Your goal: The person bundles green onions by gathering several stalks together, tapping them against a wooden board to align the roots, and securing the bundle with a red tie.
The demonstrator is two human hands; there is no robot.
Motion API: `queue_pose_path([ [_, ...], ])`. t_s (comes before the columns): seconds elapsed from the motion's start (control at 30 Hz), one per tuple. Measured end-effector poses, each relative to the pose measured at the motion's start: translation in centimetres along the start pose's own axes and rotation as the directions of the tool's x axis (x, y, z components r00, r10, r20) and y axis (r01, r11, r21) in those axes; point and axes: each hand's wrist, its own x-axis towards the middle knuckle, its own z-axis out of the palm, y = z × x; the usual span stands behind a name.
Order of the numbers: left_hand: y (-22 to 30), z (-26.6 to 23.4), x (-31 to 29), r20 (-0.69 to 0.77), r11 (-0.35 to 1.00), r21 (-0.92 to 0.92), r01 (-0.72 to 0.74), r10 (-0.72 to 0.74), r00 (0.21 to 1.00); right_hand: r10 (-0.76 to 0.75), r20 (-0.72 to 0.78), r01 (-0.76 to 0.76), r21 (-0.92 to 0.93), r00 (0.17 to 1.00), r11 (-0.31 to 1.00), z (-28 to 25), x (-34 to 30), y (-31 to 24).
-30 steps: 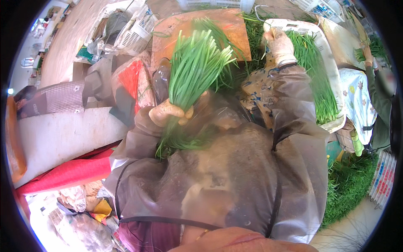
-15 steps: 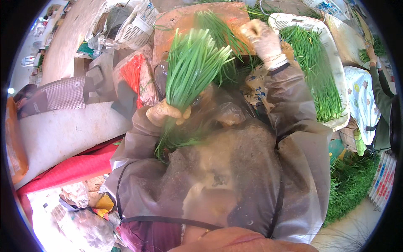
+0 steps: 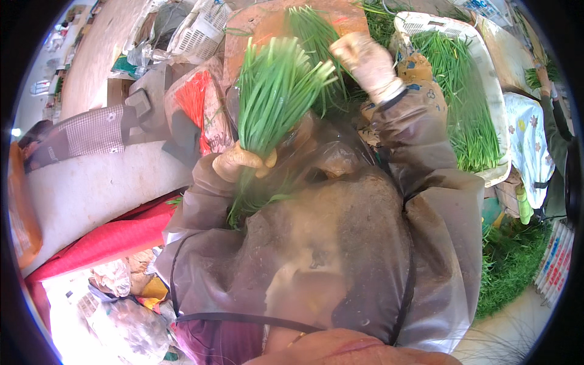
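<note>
My gloved left hand (image 3: 242, 162) is wrapped round the lower part of a thick bunch of garlic chives (image 3: 274, 100). The cut pale ends point up and away from me, and the thin leaf tips hang below the fist. At the right, my gloved right hand (image 3: 367, 66) has its fingers curled in. Whatever they may pinch is hidden. Beside it, more chives (image 3: 309, 30) lie over an orange-brown board (image 3: 258, 19). Both forearms are in brownish translucent sleeves.
A white crate (image 3: 507, 143) of chives stands at right. Red strips (image 3: 192, 103) lie on a block at left. Feathery greens (image 3: 508, 277) are heaped lower right. Another white basket (image 3: 198, 36) is at the back left. Another person's arm (image 3: 550, 109) shows far right.
My right hand has moved a little to the left and toward me, nearer the bunch. The left hand keeps its hold on the chives, almost unmoved.
</note>
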Motion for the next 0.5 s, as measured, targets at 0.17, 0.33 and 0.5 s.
queue_pose_path([
  [0.17, 0.4, -0.9, -1.4, 0.004, 0.995, 0.104, -0.01, 0.01, 1.0, 0.465, 0.094, -0.431, -0.252, 0.88, 0.866, -2.4, 0.2, -0.6],
  [0.33, 0.2, -1.4, -1.2, 0.01, 0.991, 0.136, 0.01, -0.011, 1.0, 0.004, 0.252, -0.123, 0.459, 0.968, 0.88, 2.2, -1.1, -1.5],
  [0.5, -0.8, -1.1, -1.6, -0.042, 0.996, 0.056, -0.062, 0.064, 0.997, 0.133, 0.254, -0.238, 0.444, 0.958, 0.864, 2.9, -1.6, -1.5],
])
